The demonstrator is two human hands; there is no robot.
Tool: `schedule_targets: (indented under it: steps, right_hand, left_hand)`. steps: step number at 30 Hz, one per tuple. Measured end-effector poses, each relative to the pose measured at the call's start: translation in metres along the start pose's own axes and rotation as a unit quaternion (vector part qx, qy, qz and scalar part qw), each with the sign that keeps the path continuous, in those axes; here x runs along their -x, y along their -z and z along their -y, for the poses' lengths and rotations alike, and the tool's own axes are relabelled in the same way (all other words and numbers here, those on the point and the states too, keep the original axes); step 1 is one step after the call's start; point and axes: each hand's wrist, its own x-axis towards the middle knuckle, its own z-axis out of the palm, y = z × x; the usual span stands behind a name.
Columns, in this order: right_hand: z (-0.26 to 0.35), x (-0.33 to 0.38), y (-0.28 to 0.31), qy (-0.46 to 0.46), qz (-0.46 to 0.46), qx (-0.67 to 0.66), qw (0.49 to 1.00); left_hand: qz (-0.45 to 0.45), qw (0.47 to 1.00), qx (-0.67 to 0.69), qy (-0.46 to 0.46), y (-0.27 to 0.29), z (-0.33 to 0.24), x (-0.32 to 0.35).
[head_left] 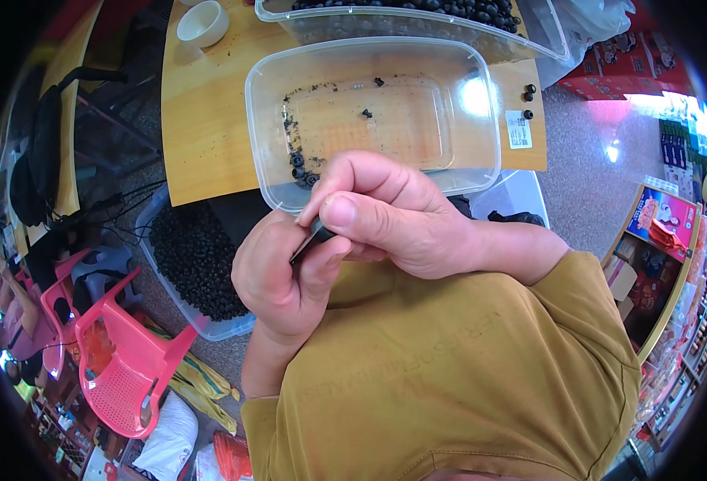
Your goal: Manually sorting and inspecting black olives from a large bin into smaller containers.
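In front of my chest both hands meet over the near edge of a clear plastic tub (373, 48). My left hand (273, 268) is closed, its thumb and finger around a thin, dark, flat-edged piece (304, 245). Opposite it, my right hand (397, 212) pinches a small black part (321, 233) between thumb and fingers. The fingers cover most of what is held, so its full shape is hidden. Inside the tub lie a few small black round parts (297, 160) and dark crumbs along its left side.
Beyond stands another clear tub (417, 24) of black round parts. A white bowl (203, 24) sits on the wooden table (201, 120). Lower left is a bin (193, 260) full of small black pieces, near a pink chair (121, 369). Black parts (529, 94) and a label (518, 132) lie at right.
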Motion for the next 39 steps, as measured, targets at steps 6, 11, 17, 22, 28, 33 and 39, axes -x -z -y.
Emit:
schedule_targets:
  steps: [6,11,17,22,28,33,39]
  right_hand:
    - [-0.003,0.002,0.000,-0.010,-0.024,-0.007,1.000]
    - [-0.006,0.004,0.000,0.000,-0.025,0.004,1.000]
    - [-0.006,0.005,0.001,-0.001,-0.041,0.063,0.997]
    - [-0.002,0.005,-0.004,-0.035,-0.039,-0.002,0.999]
    - [-0.003,0.005,-0.003,-0.034,-0.039,-0.006,0.999]
    - [-0.005,0.005,-0.003,-0.034,-0.050,0.013,0.998]
    - [-0.008,0.004,-0.002,-0.014,-0.051,0.017,0.998]
  left_hand:
    - [-0.006,0.995,-0.080,-0.059,-0.002,-0.001,-0.003]
    - [0.000,0.992,-0.078,-0.095,-0.005,-0.001,-0.003]
    - [0.013,0.992,-0.072,-0.101,-0.005,0.002,0.002]
    - [-0.008,0.993,-0.091,-0.075,0.000,-0.002,0.001]
    - [-0.014,0.992,-0.094,-0.079,-0.002,-0.001,0.000]
    - [0.002,0.991,-0.104,-0.089,-0.003,0.000,0.002]
    - [0.011,0.989,-0.097,-0.109,-0.005,0.005,0.007]
